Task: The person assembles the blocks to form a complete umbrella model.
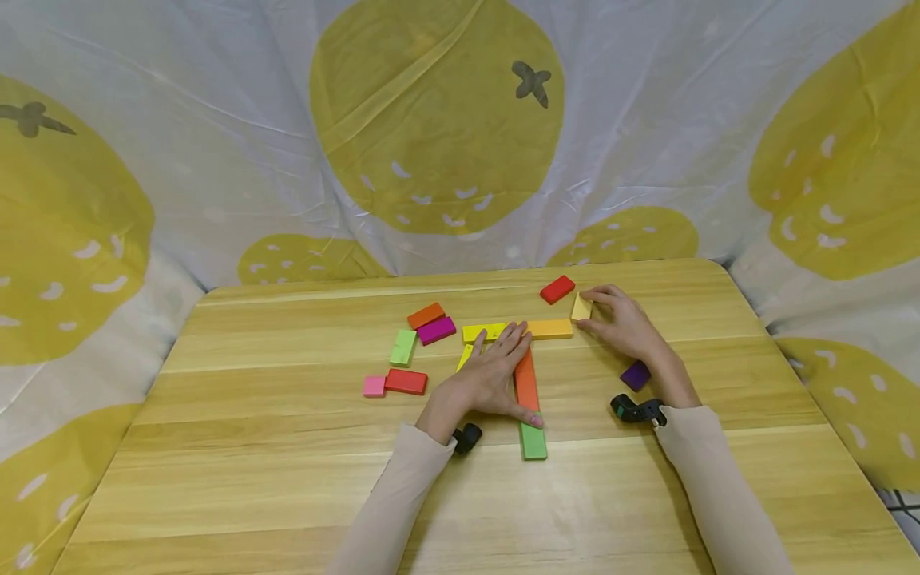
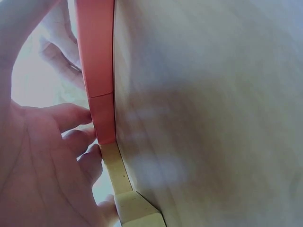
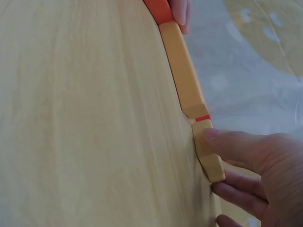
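My right hand (image 1: 621, 323) pinches a pale yellow-orange block (image 1: 581, 307) between thumb and fingers. That block stands at the right end of a light orange block (image 1: 549, 329); in the right wrist view, a thin red strip shows between them. My left hand (image 1: 489, 383) lies spread over the joined blocks, its fingertips at the yellow block (image 1: 483, 332) and its thumb by the green block (image 1: 533, 443). Orange-red blocks (image 1: 527, 379) form a line from the top row down to the green one. Another yellow block (image 1: 464, 358) is partly hidden under the left hand.
Loose blocks lie to the left: orange (image 1: 426, 315), magenta (image 1: 436, 331), light green (image 1: 403, 348), red (image 1: 406, 382) and pink (image 1: 374, 386). A red block (image 1: 557, 290) lies behind the row. Beside my right wrist is a purple block (image 1: 636, 375). A patterned curtain (image 1: 438, 120) surrounds the wooden table (image 1: 273, 495).
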A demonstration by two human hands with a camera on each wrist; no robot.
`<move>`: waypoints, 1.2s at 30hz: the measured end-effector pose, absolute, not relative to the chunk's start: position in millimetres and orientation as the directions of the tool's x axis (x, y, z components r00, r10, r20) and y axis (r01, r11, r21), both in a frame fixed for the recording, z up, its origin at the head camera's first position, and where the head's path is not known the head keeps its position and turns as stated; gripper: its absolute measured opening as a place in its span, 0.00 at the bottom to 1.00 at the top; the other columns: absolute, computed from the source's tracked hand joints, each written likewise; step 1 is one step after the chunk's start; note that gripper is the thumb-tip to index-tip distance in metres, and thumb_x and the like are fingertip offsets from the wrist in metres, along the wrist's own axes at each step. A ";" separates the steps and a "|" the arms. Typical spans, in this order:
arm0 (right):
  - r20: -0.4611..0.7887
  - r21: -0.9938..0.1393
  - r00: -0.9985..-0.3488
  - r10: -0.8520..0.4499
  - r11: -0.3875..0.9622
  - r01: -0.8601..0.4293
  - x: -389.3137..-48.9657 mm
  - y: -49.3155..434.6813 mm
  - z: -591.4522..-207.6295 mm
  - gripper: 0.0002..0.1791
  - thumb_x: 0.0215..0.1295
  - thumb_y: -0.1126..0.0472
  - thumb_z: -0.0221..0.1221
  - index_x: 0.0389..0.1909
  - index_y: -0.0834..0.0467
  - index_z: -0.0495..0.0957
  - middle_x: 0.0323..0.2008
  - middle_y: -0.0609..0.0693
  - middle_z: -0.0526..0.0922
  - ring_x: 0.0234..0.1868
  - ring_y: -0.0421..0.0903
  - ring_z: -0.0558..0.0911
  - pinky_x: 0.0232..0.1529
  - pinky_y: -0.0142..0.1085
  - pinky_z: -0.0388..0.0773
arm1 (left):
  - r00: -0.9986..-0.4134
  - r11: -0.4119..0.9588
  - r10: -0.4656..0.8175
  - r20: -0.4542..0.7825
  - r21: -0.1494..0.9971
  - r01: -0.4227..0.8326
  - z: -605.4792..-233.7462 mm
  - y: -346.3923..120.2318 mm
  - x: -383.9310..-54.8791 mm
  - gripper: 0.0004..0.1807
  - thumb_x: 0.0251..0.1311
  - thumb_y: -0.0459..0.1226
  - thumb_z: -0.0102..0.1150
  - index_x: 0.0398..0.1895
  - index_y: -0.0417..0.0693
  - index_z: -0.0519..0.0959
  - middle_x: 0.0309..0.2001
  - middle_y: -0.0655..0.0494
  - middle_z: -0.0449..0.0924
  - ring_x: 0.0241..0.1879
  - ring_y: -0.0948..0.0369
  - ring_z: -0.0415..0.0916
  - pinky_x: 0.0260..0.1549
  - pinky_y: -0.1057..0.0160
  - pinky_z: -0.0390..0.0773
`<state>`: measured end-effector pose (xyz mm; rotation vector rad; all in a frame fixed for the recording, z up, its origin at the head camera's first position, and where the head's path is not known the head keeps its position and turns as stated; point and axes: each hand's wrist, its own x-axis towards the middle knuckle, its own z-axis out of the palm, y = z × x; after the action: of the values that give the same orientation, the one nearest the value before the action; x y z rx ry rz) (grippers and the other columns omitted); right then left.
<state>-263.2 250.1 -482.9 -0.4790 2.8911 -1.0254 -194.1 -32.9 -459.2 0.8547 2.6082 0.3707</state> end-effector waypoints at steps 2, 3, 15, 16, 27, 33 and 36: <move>0.065 -0.623 -0.951 -0.303 0.732 -0.276 -263.2 251.6 -482.7 0.32 0.70 0.57 0.67 0.71 0.65 0.72 0.67 0.65 0.71 0.70 0.69 0.69 0.71 0.66 0.65 | -0.747 0.780 0.612 -0.261 0.357 0.515 -459.2 -33.0 -194.1 0.75 0.45 0.71 0.72 0.85 0.48 0.39 0.86 0.54 0.29 0.85 0.58 0.26 0.82 0.40 0.30; 0.064 -0.623 -0.950 -0.305 0.732 -0.277 -263.1 251.9 -482.6 0.32 0.69 0.57 0.67 0.70 0.65 0.72 0.67 0.65 0.71 0.70 0.69 0.69 0.71 0.66 0.65 | -0.746 0.779 0.612 -0.261 0.358 0.514 -459.3 -32.9 -194.3 0.75 0.45 0.71 0.72 0.85 0.48 0.39 0.86 0.54 0.29 0.85 0.58 0.26 0.82 0.40 0.30; 0.096 -0.610 -0.947 -0.307 0.734 -0.300 -261.4 248.2 -480.6 0.31 0.68 0.57 0.68 0.68 0.65 0.75 0.65 0.66 0.74 0.69 0.69 0.72 0.70 0.66 0.65 | -0.747 0.779 0.612 -0.259 0.359 0.514 -458.8 -33.6 -193.7 0.75 0.45 0.71 0.72 0.85 0.49 0.38 0.86 0.55 0.27 0.85 0.57 0.25 0.82 0.40 0.29; 0.099 -0.608 -0.946 -0.307 0.735 -0.302 -261.6 248.1 -480.8 0.31 0.68 0.57 0.68 0.68 0.65 0.75 0.65 0.66 0.74 0.68 0.69 0.72 0.70 0.66 0.65 | -0.748 0.778 0.613 -0.256 0.359 0.515 -459.1 -33.5 -193.8 0.75 0.45 0.71 0.72 0.85 0.49 0.38 0.86 0.56 0.27 0.85 0.57 0.26 0.82 0.40 0.29; 0.106 -0.612 -0.944 -0.313 0.728 -0.310 -261.6 249.0 -483.0 0.31 0.69 0.57 0.67 0.69 0.66 0.74 0.65 0.66 0.73 0.68 0.69 0.72 0.70 0.67 0.65 | -0.748 0.777 0.613 -0.254 0.362 0.515 -459.3 -32.3 -195.2 0.75 0.45 0.71 0.72 0.85 0.48 0.38 0.86 0.56 0.30 0.85 0.57 0.27 0.82 0.39 0.30; 0.097 -0.625 -0.944 -0.316 0.719 -0.305 -261.1 249.9 -484.5 0.31 0.70 0.57 0.67 0.70 0.65 0.73 0.66 0.66 0.72 0.69 0.69 0.71 0.70 0.66 0.66 | -0.746 0.777 0.613 -0.261 0.366 0.512 -459.5 -32.0 -194.8 0.75 0.45 0.71 0.72 0.85 0.48 0.38 0.86 0.56 0.30 0.85 0.57 0.27 0.82 0.39 0.29; 0.096 -0.629 -0.943 -0.319 0.715 -0.306 -261.4 250.1 -485.0 0.31 0.70 0.57 0.67 0.70 0.65 0.73 0.66 0.66 0.72 0.69 0.69 0.71 0.70 0.66 0.66 | -0.746 0.777 0.614 -0.258 0.365 0.513 -459.5 -32.2 -195.0 0.75 0.45 0.71 0.72 0.85 0.48 0.38 0.86 0.55 0.30 0.85 0.57 0.27 0.82 0.39 0.29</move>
<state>-261.4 250.1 -485.0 -0.5272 2.8912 -1.0544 -195.0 -32.2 -459.5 0.8591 2.6052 0.3842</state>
